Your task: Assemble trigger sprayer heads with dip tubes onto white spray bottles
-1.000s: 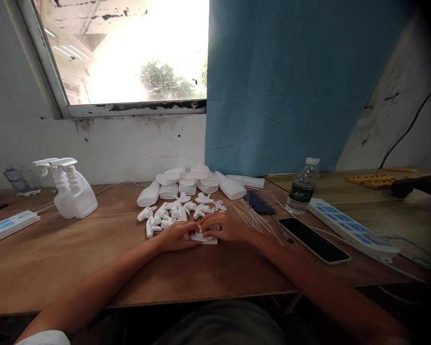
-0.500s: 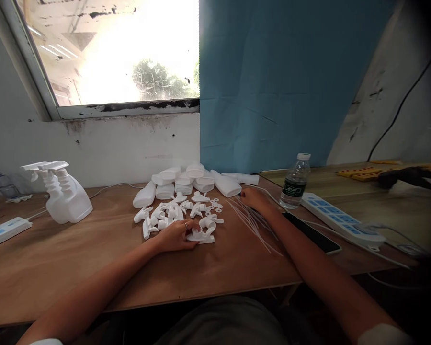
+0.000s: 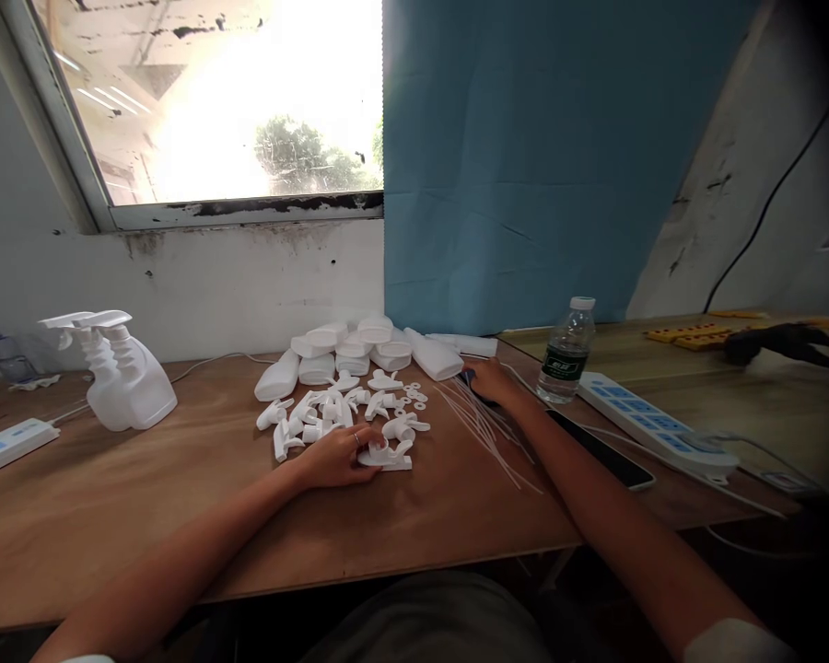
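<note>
My left hand [image 3: 342, 458] rests on the table with its fingers closed around a white spray trigger head [image 3: 395, 455]. More white trigger heads [image 3: 332, 405] lie in a loose group just beyond it. Small white rings [image 3: 414, 396] are scattered to the right of that group. Farther right, my right hand [image 3: 492, 380] reaches to the far ends of several thin white tubes [image 3: 480, 428]. Its fingers are closed on a small dark blue object [image 3: 470, 377], mostly hidden under the hand, so its kind is unclear.
White bottles [image 3: 352, 345] are piled at the back. Two assembled spray bottles [image 3: 128, 378] stand at left, near a power strip [image 3: 14, 445]. At right are a water bottle [image 3: 565, 359], a phone [image 3: 601, 449] and another power strip [image 3: 653, 424].
My right hand has shifted slightly, and more of the dark blue object shows under its fingers. My left hand stays in place on the trigger head.
</note>
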The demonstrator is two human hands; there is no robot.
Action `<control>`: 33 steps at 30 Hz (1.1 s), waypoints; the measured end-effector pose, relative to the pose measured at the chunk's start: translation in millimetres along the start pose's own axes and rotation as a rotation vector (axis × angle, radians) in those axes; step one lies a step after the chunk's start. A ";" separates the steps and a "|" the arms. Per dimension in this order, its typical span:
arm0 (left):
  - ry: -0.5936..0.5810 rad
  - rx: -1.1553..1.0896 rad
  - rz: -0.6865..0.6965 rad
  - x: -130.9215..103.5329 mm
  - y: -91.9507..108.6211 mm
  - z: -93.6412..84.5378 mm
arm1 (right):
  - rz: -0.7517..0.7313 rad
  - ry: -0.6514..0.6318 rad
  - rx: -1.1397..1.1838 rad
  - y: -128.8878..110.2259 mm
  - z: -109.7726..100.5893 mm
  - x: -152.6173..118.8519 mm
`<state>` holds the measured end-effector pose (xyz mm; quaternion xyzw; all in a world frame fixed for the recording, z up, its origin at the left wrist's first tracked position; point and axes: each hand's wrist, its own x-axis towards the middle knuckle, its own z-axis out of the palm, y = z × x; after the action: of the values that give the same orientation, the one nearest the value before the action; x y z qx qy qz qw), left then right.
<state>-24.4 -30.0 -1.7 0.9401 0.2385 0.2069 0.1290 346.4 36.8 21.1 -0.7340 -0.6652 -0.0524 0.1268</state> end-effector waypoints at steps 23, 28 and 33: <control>-0.022 0.008 -0.003 -0.7 2.2 -2.3 | 0.009 0.079 0.133 -4.6 2.0 10.7; -0.019 0.018 -0.001 -0.9 0.2 -1.4 | -0.097 0.438 0.684 -8.9 -31.7 6.6; -0.022 -0.030 -0.079 0.0 4.1 -1.0 | -0.131 0.587 1.363 -25.3 -48.2 -3.6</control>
<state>-23.2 -33.3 0.6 0.9301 0.2709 0.1948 0.1537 325.4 23.1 69.6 -0.4073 -0.5312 0.1704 0.7231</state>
